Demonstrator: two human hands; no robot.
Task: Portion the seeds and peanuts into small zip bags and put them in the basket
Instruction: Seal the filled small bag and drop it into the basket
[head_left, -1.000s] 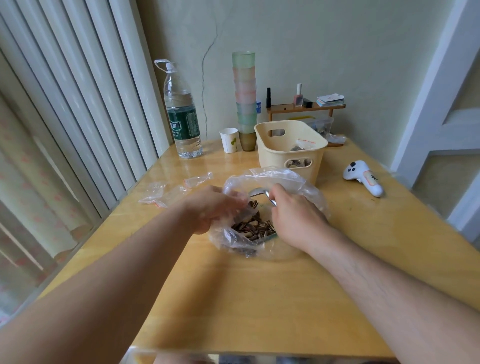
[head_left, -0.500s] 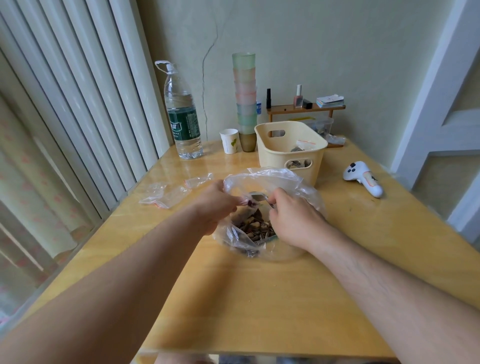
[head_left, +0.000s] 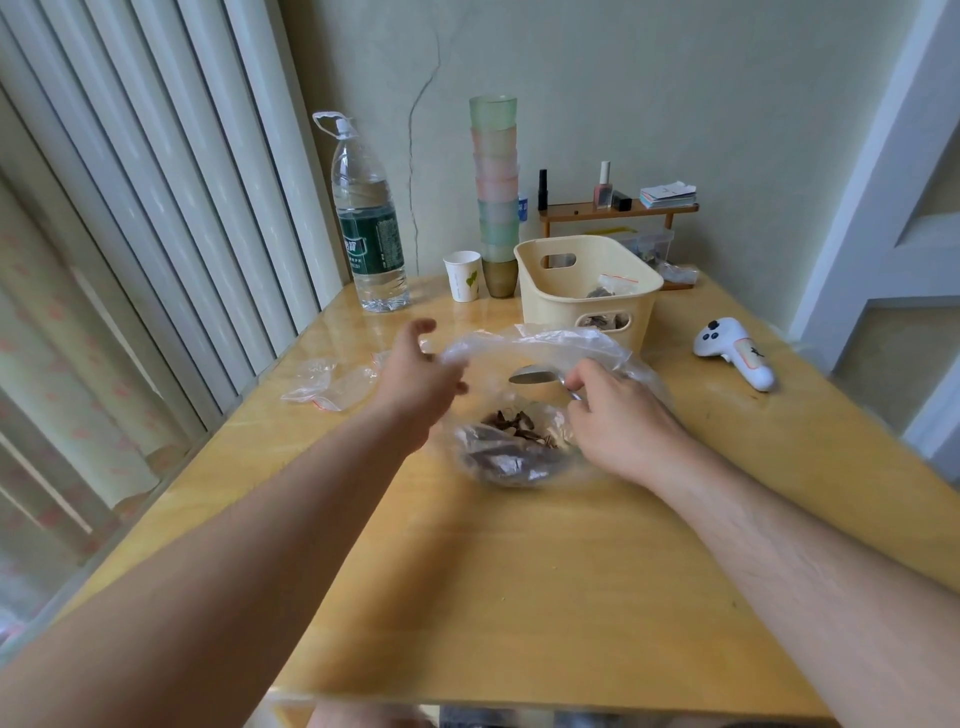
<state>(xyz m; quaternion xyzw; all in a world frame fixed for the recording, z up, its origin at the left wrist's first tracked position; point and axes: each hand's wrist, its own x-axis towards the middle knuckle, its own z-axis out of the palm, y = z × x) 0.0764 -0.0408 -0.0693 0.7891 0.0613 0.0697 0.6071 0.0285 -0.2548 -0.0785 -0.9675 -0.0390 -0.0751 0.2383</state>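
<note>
A: In the head view, what is being changed at centre frame?

B: The left hand (head_left: 415, 371) is being lifted off the clear plastic bag of dark seeds (head_left: 514, 441), fingers spread and empty; the metal spoon (head_left: 535, 375) is being pinched by the right hand (head_left: 618, 421).

A: And the task?

B: An empty small clear zip bag (head_left: 332, 384) at centre left is probably being reached for; filled ones are lying in the cream plastic basket (head_left: 587, 283), above centre.

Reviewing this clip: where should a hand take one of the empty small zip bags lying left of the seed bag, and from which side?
Judging by its pose, pinch the empty zip bag at its near red-striped zip edge, coming from above and the right. It lies flat and limp on the table, and the left hand is already closest.
</note>
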